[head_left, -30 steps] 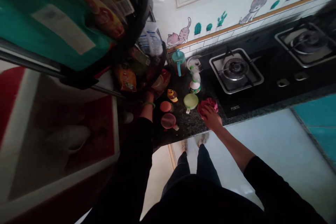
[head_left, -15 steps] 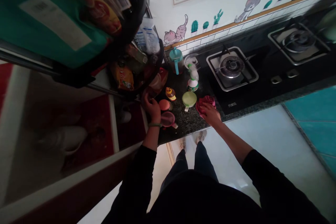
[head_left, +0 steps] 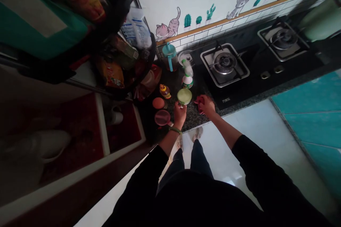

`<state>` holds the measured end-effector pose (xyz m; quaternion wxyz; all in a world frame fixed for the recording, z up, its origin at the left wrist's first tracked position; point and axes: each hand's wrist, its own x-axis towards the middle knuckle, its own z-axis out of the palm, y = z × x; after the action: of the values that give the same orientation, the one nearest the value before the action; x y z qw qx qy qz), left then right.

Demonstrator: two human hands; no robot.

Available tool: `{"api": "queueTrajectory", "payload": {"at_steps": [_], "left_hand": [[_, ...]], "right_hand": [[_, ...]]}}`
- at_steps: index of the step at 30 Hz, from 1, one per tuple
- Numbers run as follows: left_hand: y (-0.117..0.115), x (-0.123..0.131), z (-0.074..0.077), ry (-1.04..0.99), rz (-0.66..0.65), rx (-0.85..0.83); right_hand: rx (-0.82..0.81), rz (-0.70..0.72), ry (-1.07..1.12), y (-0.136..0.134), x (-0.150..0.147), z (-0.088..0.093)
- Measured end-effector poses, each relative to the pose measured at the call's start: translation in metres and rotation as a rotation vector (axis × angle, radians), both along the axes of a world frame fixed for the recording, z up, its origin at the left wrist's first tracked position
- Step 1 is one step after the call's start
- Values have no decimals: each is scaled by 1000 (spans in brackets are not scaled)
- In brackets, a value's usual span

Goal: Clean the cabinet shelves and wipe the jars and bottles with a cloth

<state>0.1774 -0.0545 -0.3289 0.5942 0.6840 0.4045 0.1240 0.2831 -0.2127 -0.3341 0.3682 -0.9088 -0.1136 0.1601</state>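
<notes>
On the dark speckled counter point(head_left: 193, 122) my right hand point(head_left: 207, 105) is closed on a red cloth point(head_left: 198, 100), bunched under its fingers beside the stove. My left hand point(head_left: 179, 112) reaches the small handle of a pale green cup point(head_left: 184, 96) and its fingers curl at it. Whether it grips the handle is not clear. A pink cup point(head_left: 162, 117) and an orange-lidded container point(head_left: 158, 103) stand just left of that hand.
A spray bottle point(head_left: 188, 76), a small brown bottle point(head_left: 165, 90) and a teal-lidded jug point(head_left: 169, 56) stand behind the cups. A two-burner gas stove point(head_left: 225, 65) lies to the right. A black rack with snack packets point(head_left: 112, 74) overhangs the left.
My left hand has come from the rack at the left, across the pink cup, to the green cup. My right hand has gathered the red cloth and shifted slightly left.
</notes>
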Motion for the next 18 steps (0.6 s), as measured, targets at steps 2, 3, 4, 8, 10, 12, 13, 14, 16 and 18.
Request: {"api": "queueTrajectory", "payload": {"at_steps": [2, 3, 4, 8, 10, 12, 13, 14, 16, 18], "left_hand": [[0, -6, 1, 7, -20, 25], [-1, -11, 2, 10, -34, 37], [-3, -17, 3, 8, -45, 41], [-15, -35, 8, 108, -285, 169], [-20, -36, 9, 220, -429, 274], [-23, -35, 9, 294, -472, 324], [-23, -34, 8, 310, -469, 329], [-24, -34, 8, 321, -473, 338], [-24, -34, 6, 328, -485, 350], [-25, -35, 6, 318, -491, 354]], "right_hand": [[19, -58, 25, -5, -8, 14], [47, -85, 9, -7, -14, 24], [83, -105, -31, -8, -22, 35], [97, 91, -297, -1, -53, 71], [-47, 318, -355, 9, -61, 75], [-184, 468, -372, 18, -62, 71], [-233, 494, -369, 22, -61, 68], [-271, 497, -358, 25, -58, 65], [-331, 473, -322, 31, -49, 62], [-379, 437, -285, 37, -39, 63]]}}
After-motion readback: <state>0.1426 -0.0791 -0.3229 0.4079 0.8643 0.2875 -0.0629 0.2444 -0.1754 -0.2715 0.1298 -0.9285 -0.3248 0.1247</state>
